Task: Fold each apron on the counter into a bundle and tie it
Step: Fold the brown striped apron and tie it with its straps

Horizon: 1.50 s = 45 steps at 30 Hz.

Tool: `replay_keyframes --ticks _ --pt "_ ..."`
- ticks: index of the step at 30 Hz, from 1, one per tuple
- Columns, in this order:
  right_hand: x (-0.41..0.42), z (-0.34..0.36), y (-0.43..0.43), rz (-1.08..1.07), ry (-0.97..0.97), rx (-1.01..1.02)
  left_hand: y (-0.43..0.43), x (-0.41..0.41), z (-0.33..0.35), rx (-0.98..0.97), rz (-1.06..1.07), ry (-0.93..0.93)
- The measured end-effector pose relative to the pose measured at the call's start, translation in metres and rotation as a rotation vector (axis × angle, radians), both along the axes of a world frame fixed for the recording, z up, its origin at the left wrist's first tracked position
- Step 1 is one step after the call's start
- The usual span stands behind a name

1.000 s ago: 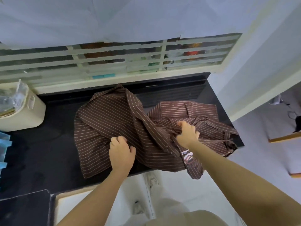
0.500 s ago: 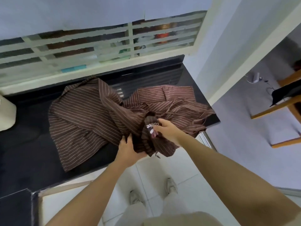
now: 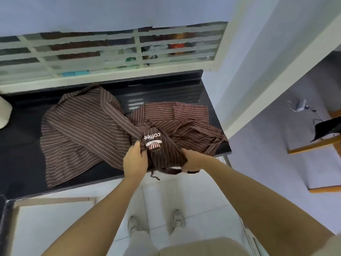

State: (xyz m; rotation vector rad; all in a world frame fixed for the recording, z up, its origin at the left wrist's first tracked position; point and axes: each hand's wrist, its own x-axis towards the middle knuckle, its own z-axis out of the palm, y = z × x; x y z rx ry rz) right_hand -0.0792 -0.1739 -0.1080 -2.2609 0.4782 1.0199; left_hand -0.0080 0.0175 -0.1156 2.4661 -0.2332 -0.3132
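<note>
Brown aprons with thin white stripes lie crumpled on the black counter (image 3: pixel 20 156). One dark brown apron (image 3: pixel 83 133) spreads over the left and middle. A redder one (image 3: pixel 184 115) lies bunched at the right end. A part of the dark apron bearing a white "coffee" logo (image 3: pixel 154 140) is lifted at the front edge. My left hand (image 3: pixel 135 161) grips that part on its left side. My right hand (image 3: pixel 191 160) grips its right side, with a dark strap (image 3: pixel 171 170) hanging beneath both hands.
A cream container (image 3: pixel 4 115) stands at the counter's far left. A barred white window (image 3: pixel 110 52) runs behind the counter, and a white wall (image 3: pixel 258 71) closes its right end. White floor tiles (image 3: pixel 203 209) and my shoes lie below; wooden furniture (image 3: pixel 313 145) stands at the right.
Both hands left the flat cloth and gathered the logo part at the front edge. It now faces up, pulled wider between them. The view swung right, then partly back.
</note>
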Motion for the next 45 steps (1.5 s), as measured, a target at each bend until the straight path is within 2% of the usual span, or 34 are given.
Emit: replay_keyframes --ticks 4,6,9,11,13,16,17,20,22,24,26,27,29,30,32,36,38,40,42,44,45 --pt "-0.043 -0.014 -0.036 0.007 0.312 -0.032 -0.013 -0.005 -0.003 0.056 -0.059 0.013" --pt "-0.057 -0.017 -0.052 -0.075 0.421 -0.056 -0.021 -0.010 -0.003 0.073 -0.076 0.027" --pt "-0.076 -0.026 -0.081 -0.304 0.328 -0.213 -0.031 -0.015 -0.003 0.099 -0.078 0.099" --pt "-0.091 -0.026 -0.097 -0.327 0.263 -0.266 -0.036 -0.016 -0.003 0.137 -0.077 0.179" --pt "-0.106 -0.019 -0.103 -0.380 0.390 -0.047 -0.039 -0.020 -0.004 0.162 -0.071 0.253" --pt "-0.108 0.011 -0.080 -0.299 0.762 0.434 -0.039 -0.024 -0.005 0.131 -0.023 0.331" --pt "-0.101 0.017 -0.070 -0.262 0.757 0.555 -0.038 -0.024 -0.006 0.120 -0.002 0.348" --pt "-0.067 0.036 -0.040 -0.215 0.426 0.766 -0.031 -0.020 -0.007 0.063 0.052 0.371" --pt "-0.043 0.051 -0.023 -0.281 0.150 0.879 -0.020 -0.017 0.001 -0.071 0.108 0.370" --pt "-0.024 0.060 -0.010 -0.554 -0.142 0.858 -0.006 -0.013 0.011 -0.253 0.178 0.384" --pt "-0.013 0.055 -0.005 -0.832 -0.342 0.696 0.010 -0.005 0.023 -0.427 0.272 0.426" --pt "-0.010 0.049 0.001 -0.867 -0.357 0.634 0.019 0.000 0.029 -0.486 0.313 0.460" --pt "-0.011 0.033 0.012 -0.718 -0.192 0.546 0.031 0.008 0.036 -0.568 0.354 0.533" --pt "-0.012 0.028 0.021 -0.614 -0.107 0.514 0.035 0.008 0.041 -0.578 0.334 0.569" --pt "-0.007 0.029 0.049 -0.513 -0.092 0.510 0.046 0.007 0.050 -0.537 0.220 0.626" --pt "0.023 0.028 0.098 -0.721 -0.394 0.616 0.057 0.012 0.056 -0.472 0.052 0.643" --pt "0.037 0.030 0.111 -0.888 -0.475 0.645 0.069 0.018 0.054 -0.471 0.079 0.628" --pt "0.046 0.039 0.119 -1.022 -0.512 0.782 0.086 0.017 0.059 -0.582 0.234 0.627" --pt "0.052 0.049 0.132 -0.903 -0.522 0.811 0.105 0.021 0.053 -0.723 0.347 0.799" --pt "0.057 0.048 0.147 -0.595 -0.437 0.719 0.118 0.024 0.055 -0.795 0.338 1.002" --pt "0.057 0.046 0.155 -0.466 -0.359 0.663 0.121 0.025 0.054 -0.809 0.344 1.039"
